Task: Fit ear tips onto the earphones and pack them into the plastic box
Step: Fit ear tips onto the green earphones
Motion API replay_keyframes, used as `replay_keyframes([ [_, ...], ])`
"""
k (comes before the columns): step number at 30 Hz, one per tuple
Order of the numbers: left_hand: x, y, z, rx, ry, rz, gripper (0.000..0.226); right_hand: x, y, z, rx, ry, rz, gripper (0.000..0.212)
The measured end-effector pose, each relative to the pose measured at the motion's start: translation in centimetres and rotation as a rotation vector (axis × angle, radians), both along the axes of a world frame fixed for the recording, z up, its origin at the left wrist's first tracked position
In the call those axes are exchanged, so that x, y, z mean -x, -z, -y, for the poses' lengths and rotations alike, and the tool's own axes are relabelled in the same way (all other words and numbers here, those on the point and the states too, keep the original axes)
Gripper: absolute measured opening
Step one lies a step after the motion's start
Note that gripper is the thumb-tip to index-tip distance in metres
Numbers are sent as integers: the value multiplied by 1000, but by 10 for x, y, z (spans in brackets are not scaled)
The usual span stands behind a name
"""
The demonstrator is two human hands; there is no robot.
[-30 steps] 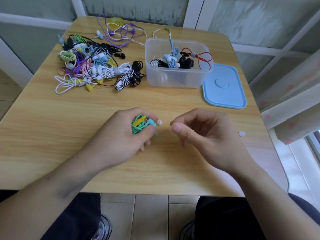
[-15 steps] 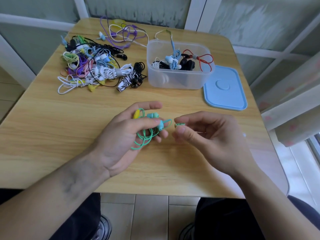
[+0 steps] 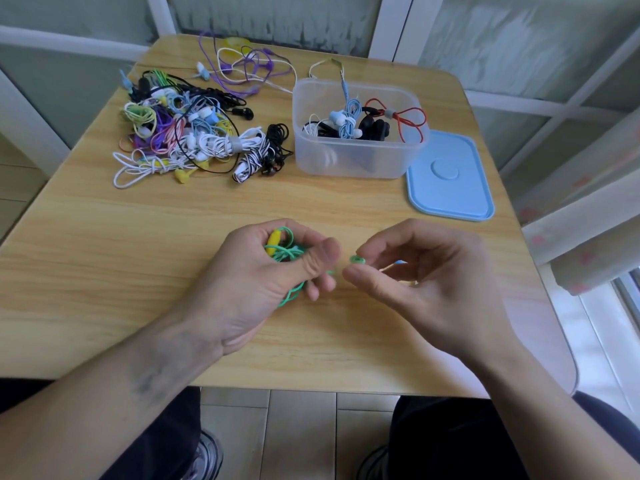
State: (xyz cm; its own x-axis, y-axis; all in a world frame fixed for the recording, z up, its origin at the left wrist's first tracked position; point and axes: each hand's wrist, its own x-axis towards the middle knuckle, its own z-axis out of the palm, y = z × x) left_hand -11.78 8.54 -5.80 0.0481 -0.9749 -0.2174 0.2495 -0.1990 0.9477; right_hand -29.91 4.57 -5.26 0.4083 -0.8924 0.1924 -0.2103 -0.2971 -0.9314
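The person sits at a wooden table (image 3: pixel 104 258), both hands held just above its near half. The left hand (image 3: pixel 263 271) is clenched round a bundled green earphone (image 3: pixel 287 252), the cord coiled in the palm with a yellow piece showing at the top and a loop of cord hanging out below the fingers. The right hand (image 3: pixel 426 271) pinches a small green ear tip (image 3: pixel 356 260) between thumb and forefinger, its open ring turned toward the left hand. The tip sits just beside the left thumb, not quite touching it.

At the far side of the table stands the clear plastic box (image 3: pixel 356 157), lid off. Inside lie several wound earphones: a light blue set, black ones, and a red one whose cord loops over the right rim. The blue lid (image 3: pixel 450 174) lies flat on the table, touching the box's right side.

Left of the box sprawls a pile of earphones (image 3: pixel 194 133) in many colours, white, purple, black, yellow, striped, with a few purple and white cords straying toward the back edge.
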Motion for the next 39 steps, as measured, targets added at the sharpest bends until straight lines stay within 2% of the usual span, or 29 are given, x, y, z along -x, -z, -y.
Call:
replay_keyframes([
  [4,3,-2,-2,1,40,43,27,-2,-2,-1,-70,-24,72,15],
  [9,5,3,-4,52,47,5,39,-4,1,-2,-135,-35,117,17],
  [12,7,3,-3,53,16,1,31,-4,2,-4,-171,-29,144,20],
  [17,6,2,-4,66,-38,15,32,-3,0,-2,-261,-89,195,26],
  [20,6,3,-3,77,-41,-2,28,-4,0,-1,-323,-123,233,21],
  [24,5,3,-3,90,-15,-46,36,-5,3,-1,-331,-139,265,13],
  [30,5,0,-4,125,39,-37,18,0,4,4,-314,-153,264,9],
  [39,9,2,-6,25,34,-167,18,1,6,7,-276,-211,288,9],
])
